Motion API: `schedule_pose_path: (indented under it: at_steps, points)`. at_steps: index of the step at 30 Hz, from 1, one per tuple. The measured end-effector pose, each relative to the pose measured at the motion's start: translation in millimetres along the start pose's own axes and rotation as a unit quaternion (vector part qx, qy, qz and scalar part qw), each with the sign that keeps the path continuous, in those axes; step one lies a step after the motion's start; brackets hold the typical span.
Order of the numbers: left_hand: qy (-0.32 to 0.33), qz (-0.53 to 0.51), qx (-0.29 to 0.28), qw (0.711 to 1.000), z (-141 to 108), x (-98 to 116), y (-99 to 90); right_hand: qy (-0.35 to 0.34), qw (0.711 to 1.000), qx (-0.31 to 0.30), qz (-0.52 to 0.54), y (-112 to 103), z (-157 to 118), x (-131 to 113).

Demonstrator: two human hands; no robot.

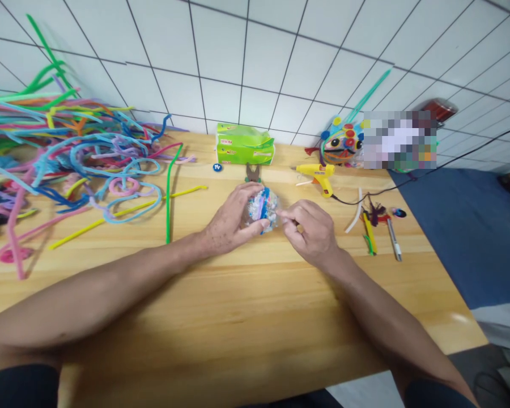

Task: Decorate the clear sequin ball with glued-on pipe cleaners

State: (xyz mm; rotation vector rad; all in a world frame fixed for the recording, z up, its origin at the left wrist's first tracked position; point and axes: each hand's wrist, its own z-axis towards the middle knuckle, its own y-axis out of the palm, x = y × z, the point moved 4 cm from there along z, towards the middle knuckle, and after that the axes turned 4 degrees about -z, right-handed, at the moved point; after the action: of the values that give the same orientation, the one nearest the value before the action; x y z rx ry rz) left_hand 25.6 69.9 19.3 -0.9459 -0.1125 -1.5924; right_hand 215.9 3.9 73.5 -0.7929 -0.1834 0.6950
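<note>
My left hand (233,218) is wrapped round the left side of a small clear bundle (263,208) with blue and lilac bands, over the middle of the wooden table (221,323). At the bundle's right side is my right hand (308,226), its fingers curled and thumb and forefinger pressed together. Whatever lies between those fingertips is too small to name. Just behind the bundle lie pliers (253,173) with green on their handles.
Tangled pipe cleaners (89,147) cover the left side. A green tissue pack (244,144), yellow glue gun (318,175) and decorated face craft (342,144) stand at the back. A yellow cutter (369,232) and pen (394,241) lie at right.
</note>
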Motion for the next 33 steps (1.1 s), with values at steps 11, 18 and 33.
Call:
schedule_pose_path:
  at_steps: [11, 18, 33]
  points:
    - [0.001, -0.001, -0.006, 1.0, -0.1, -0.2, -0.2, 0.022, 0.999, -0.026, 0.007, -3.4, 2.3, -1.4]
    - [0.01, 0.004, -0.005, 1.0, -0.3, -0.9, 0.0, 0.045, 0.998, -0.032, 0.037, -2.6, 1.9, 0.8]
    - [0.0, -0.006, -0.008, 1.0, -1.5, -3.1, 0.0, 0.048, 0.997, -0.037, 0.038, -3.2, 2.3, 0.9]
